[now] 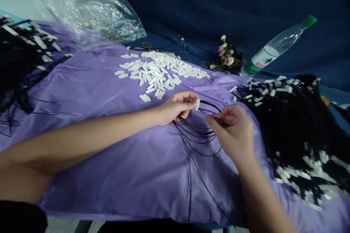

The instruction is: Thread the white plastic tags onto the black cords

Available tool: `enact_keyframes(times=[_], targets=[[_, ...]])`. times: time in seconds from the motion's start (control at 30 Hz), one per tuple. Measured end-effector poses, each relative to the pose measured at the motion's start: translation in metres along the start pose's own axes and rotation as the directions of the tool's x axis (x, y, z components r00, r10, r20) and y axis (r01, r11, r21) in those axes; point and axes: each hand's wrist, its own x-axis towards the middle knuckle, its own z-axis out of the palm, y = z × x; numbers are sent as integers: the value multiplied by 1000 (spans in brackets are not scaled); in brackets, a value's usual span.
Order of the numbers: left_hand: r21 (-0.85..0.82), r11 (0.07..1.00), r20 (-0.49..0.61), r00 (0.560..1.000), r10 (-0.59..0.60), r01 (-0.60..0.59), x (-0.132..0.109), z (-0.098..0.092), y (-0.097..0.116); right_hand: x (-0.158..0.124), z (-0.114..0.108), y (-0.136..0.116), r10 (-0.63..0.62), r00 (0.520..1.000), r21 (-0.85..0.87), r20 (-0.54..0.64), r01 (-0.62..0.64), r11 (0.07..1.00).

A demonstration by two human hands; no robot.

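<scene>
On the far left, left pile (pixel 19 65): a heap of black strands with white pieces fixed on them, spilling over the edge of the sheet; some strands trail loose toward the near side.
Sheet (pixel 109 153): purple, thin and creased, spread under nearly everything here.
Bag (pixel 82 11): clear plastic, crumpled, lying at the back left, its lower edge on the sheet.
Clips (pixel 158 71): many small white pieces, loose, scattered in a flat heap at the back middle of the sheet, well apart from both hands.
Band (pixel 147 45): a thin yellowish loop just behind the clips.
Left hand (pixel 176 107): forearm laid across the sheet from the left; fingers curled narrow, thumb and fingertips pinching one clip (pixel 197 104).
Clip: white, at the left fingertips, just left of the right hand, with black cords running into it.
Cords (pixel 195 134): a thin black bundle, looped between the two hands and trailing down over the near edge of the sheet.
Right hand (pixel 232 131): fingers drawn in close, thumb and forefinger nipping the cords near the clip.
Flowers (pixel 226 56): a small pink and white sprig at the back, on the cloth.
Bottle (pixel 276 47): clear plastic, green cap, lying tilted, just right of the flowers.
Right pile (pixel 295 127): a large heap of black strands with white pieces – just right of the right hand.
Cloth (pixel 218 0): dark blue, behind everything.
</scene>
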Motion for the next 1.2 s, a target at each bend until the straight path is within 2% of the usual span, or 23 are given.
enact_keyframes(times=[0.33,0.6,0.73,1.2], targets=[[10,1000,-14,1000,-27,27,-1,2,1,-1,1,-1,3,1000,42,-1,-3,999],[47,999,18,1000,7,-8,-1,0,-2,0,1,-1,2,1000,24,-9,-2,1000],[88,996,50,999,7,-11,-3,0,-1,0,3,0,-15,1000,28,-9,16,999],[102,995,42,999,19,-23,-4,1,0,-1,14,3,-80,996,56,-37,82,995]])
